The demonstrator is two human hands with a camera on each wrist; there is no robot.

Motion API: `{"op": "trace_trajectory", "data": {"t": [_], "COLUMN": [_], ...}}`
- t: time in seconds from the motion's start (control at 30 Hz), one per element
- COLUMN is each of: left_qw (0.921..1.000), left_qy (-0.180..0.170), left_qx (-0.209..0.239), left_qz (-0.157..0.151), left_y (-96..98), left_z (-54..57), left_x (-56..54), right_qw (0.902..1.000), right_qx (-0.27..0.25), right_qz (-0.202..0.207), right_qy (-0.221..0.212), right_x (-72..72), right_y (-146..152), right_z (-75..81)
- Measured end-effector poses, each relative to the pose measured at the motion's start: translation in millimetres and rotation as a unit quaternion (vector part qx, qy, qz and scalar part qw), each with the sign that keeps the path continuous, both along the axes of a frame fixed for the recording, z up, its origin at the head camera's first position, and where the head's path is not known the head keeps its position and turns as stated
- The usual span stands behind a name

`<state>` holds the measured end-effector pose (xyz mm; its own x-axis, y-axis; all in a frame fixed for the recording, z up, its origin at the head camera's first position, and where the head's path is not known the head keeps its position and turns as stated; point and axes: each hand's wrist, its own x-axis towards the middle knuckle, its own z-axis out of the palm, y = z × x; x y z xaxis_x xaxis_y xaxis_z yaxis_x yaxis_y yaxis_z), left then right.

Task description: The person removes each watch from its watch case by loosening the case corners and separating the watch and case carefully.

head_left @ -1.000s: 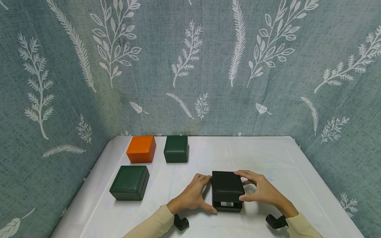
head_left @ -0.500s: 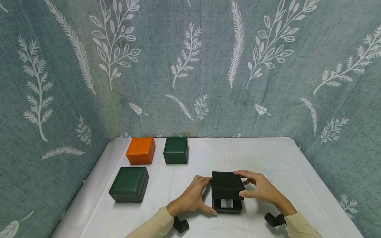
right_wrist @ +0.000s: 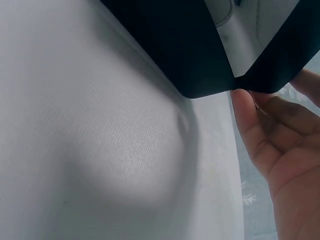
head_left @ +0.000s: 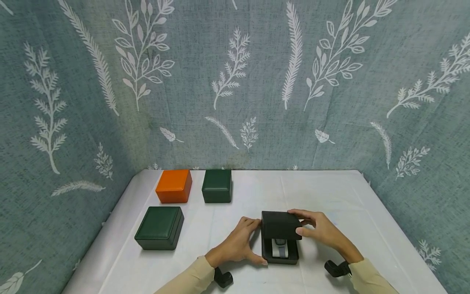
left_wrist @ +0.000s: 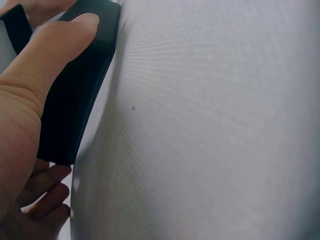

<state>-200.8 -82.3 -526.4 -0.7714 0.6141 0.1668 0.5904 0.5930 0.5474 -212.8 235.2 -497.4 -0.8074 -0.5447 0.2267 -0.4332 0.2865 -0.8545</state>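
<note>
A black watch box point(head_left: 280, 224) stands on the white table, its lid tilted partway up at the front. Inside, on a pale cushion, lies a wristwatch point(head_left: 280, 250) with a grey strap; the lid covers its far part. My left hand point(head_left: 236, 243) grips the box's base from the left, thumb at the front corner and fingers toward the back. On the right, my right hand point(head_left: 321, 232) holds the raised lid point(right_wrist: 290, 45) between thumb and fingers. The left thumb point(left_wrist: 60, 42) presses along the base's side in the left wrist view.
An orange box point(head_left: 174, 186) and a green box point(head_left: 217, 186) sit at the back left. Nearer, another green box point(head_left: 160, 228) stands left of my left hand. Patterned blue-green cloth point(head_left: 235, 81) walls the white table point(head_left: 323, 188) at the back and sides.
The lid has tilted further up, lifted by my right hand, whose thumb has risen with it. More of the wristwatch and its cushion now shows. My left hand stays at the base.
</note>
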Motion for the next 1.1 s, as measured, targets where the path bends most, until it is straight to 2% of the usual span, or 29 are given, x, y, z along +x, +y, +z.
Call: {"op": "trace_trajectory", "data": {"t": [0.23,0.47,0.63,0.77,0.97,1.1], "left_qw": [1.0000,1.0000,1.0000,1.0000,1.0000,0.9999], "left_qy": [-0.004,0.002,0.001,0.007,0.007,0.004], "left_qx": [-0.001,0.001,-0.001,-0.001,-0.003,-0.008], "left_qz": [0.007,0.009,0.010,0.007,0.006,0.007], "left_y": [-0.5,-0.7,-0.8,-1.0,-0.4,0.0], "left_z": [-0.6,-1.7,-1.5,-1.7,-1.6,-0.5], "left_x": [1.2,1.5,2.1,2.2,2.4,2.9], "right_qw": [0.9997,0.9983,0.9966,0.9926,0.9855,0.9811], "right_qx": [0.017,0.008,0.027,0.028,0.001,-0.004], "right_qz": [-0.012,-0.026,-0.051,-0.074,-0.071,-0.078], "right_qy": [-0.010,-0.051,-0.058,-0.092,-0.154,-0.177], "right_x": [-1.2,-3.6,-4.9,-9.0,-18.8,-21.8], "right_y": [-2.5,-4.1,-7.6,-9.6,-10.3,-11.3], "right_z": [3.4,5.4,6.5,10.4,16.7,19.5]}}
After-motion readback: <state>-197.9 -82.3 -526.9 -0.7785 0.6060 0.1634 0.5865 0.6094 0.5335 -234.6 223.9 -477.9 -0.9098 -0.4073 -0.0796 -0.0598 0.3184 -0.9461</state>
